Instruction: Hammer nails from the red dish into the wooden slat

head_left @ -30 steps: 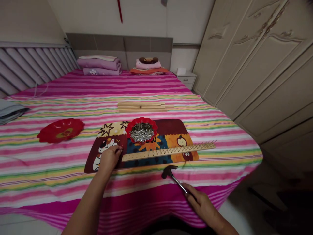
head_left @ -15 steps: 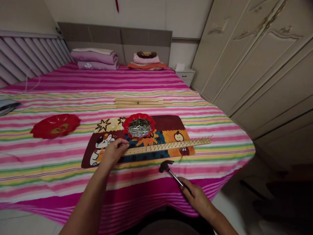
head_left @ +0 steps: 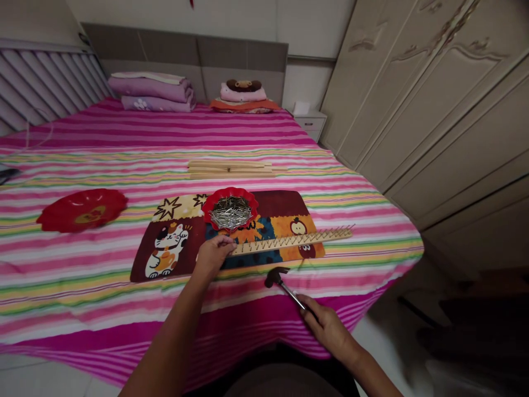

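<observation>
A narrow wooden strip (head_left: 289, 242) lies across a patterned mat, with a long row of nails standing in it from its middle to the right end. At the strip's left part, my left hand (head_left: 215, 253) is closed in a pinch on what looks like a thin nail, mostly hidden by the fingertips. My right hand (head_left: 326, 325) grips the handle of a claw hammer (head_left: 276, 276), whose head hovers just in front of the mat. Behind the strip, a red scalloped bowl (head_left: 250, 220) holds a heap of loose nails (head_left: 230, 212).
The patterned mat (head_left: 285, 203) rests on a bed with a striped sheet (head_left: 82, 270). A red plate (head_left: 61, 212) sits to the left. Several wooden strips (head_left: 229, 170) lie behind the bowl. Folded bedding (head_left: 151, 88) is stacked by the headboard, and a wardrobe (head_left: 433, 121) stands at right.
My left hand has moved right along the strip, covering holes that showed before, and is now close to the standing nails. The right hand still holds the hammer low. The view has shifted slightly.
</observation>
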`<state>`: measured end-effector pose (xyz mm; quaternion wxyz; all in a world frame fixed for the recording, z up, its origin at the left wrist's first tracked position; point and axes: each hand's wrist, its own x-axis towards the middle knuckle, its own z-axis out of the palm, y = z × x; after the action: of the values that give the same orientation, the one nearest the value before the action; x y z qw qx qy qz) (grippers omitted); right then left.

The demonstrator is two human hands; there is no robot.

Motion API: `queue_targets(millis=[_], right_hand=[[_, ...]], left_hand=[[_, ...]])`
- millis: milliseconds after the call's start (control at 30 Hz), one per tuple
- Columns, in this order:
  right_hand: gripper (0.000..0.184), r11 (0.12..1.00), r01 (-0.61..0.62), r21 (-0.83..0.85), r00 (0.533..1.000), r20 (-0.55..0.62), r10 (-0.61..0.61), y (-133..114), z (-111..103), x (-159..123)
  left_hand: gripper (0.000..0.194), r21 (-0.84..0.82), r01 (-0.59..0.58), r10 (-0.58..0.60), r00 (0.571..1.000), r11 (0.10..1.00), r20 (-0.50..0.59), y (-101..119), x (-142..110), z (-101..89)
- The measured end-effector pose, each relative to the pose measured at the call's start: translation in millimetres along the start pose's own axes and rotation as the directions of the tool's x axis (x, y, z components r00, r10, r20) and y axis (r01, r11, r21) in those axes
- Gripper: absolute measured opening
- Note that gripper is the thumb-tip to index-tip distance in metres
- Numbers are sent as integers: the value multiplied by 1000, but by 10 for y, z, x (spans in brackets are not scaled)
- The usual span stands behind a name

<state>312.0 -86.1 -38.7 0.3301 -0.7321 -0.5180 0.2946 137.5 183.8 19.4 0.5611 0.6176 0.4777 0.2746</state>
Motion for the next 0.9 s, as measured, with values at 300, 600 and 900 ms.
queue_targets(millis=[300,600,900], right_hand=[[40,999,26,30,1000,13,-26,-39,-26,-22],[39,988,131,87,984,-132,-119,-894,-170,194],[40,943,276,-188,957,-33,-287,-1369,-298,791]], left_hand=[[13,330,-83,113,991,940,-70,57,-101,29],[6,488,-196,255,965,851,-56,28,-137,47],[8,492,-246,297,954,835,-26,-46,-104,56]])
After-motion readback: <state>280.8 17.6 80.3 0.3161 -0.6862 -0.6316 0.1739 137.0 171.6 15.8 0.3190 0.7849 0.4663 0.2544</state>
